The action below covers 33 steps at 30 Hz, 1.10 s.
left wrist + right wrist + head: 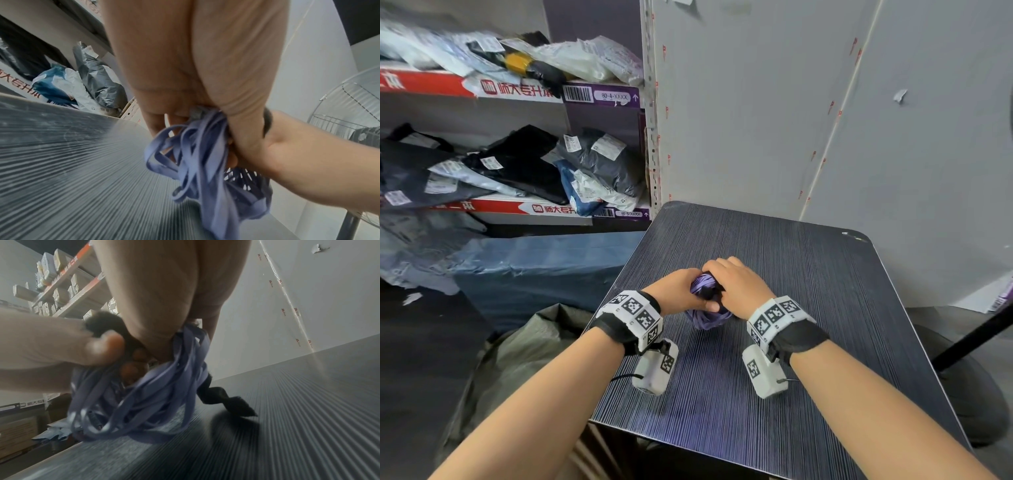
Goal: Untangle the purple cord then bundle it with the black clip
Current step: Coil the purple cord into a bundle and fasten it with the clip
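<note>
Forearms entered from the bottom of the head view, each wrist wrapped in a black strap [803,337] carrying white marker blocks. At the centre of the frame the left hand [681,291] and the right hand [739,286] met over the purple cord [709,317], which was gathered into a loose bundle of flat loops just above the dark ribbed surface [808,274]. The left hand's fingers were curled round the upper part of the bundle, its thumb lying across the front of the loops. The right hand was closed over the top of the bundle from the other side, fingers curled down onto it.

In the left wrist view the cord [197,162] hung from the left hand [195,65] in many loops, with the right hand [308,159] pressed against it at the right of the frame. In the right wrist view the black clip [230,400], a soft fuzzy strap, passed through the grip of both hands, its free tail trailing onto the surface [308,402] at centre right, blurred.

Farther back, at the upper left of the head view, shelves [517,89] held piled parcel bags [592,161]. A grey wall [791,102] filled the upper right.
</note>
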Each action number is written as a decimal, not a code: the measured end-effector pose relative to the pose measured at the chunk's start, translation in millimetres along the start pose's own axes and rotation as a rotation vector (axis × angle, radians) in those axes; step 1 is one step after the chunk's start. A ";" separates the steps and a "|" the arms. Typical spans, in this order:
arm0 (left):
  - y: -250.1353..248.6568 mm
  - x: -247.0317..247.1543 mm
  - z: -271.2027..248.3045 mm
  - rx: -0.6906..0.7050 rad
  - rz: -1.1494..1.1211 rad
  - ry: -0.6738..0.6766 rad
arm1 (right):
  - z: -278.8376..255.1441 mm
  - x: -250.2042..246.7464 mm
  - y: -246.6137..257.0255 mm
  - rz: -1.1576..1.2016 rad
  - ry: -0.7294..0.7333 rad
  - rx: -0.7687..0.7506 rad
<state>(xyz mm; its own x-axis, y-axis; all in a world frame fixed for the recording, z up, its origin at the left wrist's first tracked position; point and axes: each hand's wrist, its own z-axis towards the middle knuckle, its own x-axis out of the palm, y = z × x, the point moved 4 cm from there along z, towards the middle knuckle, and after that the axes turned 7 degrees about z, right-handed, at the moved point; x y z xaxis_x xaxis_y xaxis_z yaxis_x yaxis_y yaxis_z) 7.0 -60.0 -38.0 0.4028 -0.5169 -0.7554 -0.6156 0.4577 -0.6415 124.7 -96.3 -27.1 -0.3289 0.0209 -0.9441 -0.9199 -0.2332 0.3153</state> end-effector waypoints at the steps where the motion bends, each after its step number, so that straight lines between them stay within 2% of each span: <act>1: -0.6 0.3 -0.7 -0.005 -0.002 0.002 | -0.1 0.4 -1.3 0.015 0.010 0.010; 10: -6.6 -2.3 -0.2 0.053 0.209 -0.145 | -0.8 0.4 -4.9 0.167 0.001 0.084; 20: -3.7 5.4 2.6 0.027 0.077 -0.145 | -0.3 -0.3 -6.0 0.268 -0.047 0.085; 25: -2.6 1.4 2.7 -0.048 -0.044 -0.220 | -1.8 -4.0 -8.4 0.346 -0.219 0.097; 29: -0.6 -1.1 2.8 -0.098 -0.095 -0.252 | -5.4 -10.3 -5.3 0.117 -0.402 0.038; 33: -0.8 -1.8 2.5 -0.123 -0.108 -0.272 | -6.1 -11.9 -6.1 0.184 -0.421 0.039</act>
<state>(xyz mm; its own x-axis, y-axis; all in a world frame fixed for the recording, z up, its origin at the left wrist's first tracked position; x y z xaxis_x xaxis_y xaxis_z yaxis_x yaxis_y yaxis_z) 8.5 -57.7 -36.5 0.6267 -0.3374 -0.7024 -0.6302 0.3107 -0.7115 135.5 -101.1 -18.5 -0.5380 0.3776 -0.7537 -0.8429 -0.2331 0.4849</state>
